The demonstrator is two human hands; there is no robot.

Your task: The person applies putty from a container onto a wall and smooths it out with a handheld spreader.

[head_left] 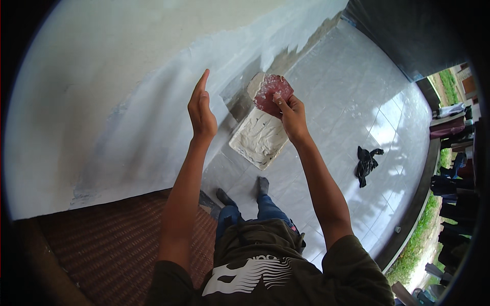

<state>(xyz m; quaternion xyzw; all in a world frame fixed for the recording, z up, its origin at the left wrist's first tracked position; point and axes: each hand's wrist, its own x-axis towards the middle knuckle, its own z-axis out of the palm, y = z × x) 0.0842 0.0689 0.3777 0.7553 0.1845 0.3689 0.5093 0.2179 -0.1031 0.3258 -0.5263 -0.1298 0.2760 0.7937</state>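
My right hand (292, 115) grips a dark red, flat putty spreader (272, 97), the thumb pressed on its face. White putty smears and specks cover the spreader, and a pale cream patch shows along its left edge. Below it on the floor lies a shallow rectangular tray (260, 140) spread with thick white putty. My left hand (202, 109) is raised beside the wall (168, 86), its fingers stretched out and holding nothing; whether it touches the wall I cannot tell. Fresh whitish coating covers part of the wall, with a ragged edge above bare grey near the floor.
Grey tiles (332, 97) make up the floor. A crumpled black plastic bag (367, 164) lies to the right. At lower left is a brown woven surface (127, 239). Clothes (454, 191) hang along the far right beyond the floor's edge, and a dark sheet (408, 35) stands at upper right.
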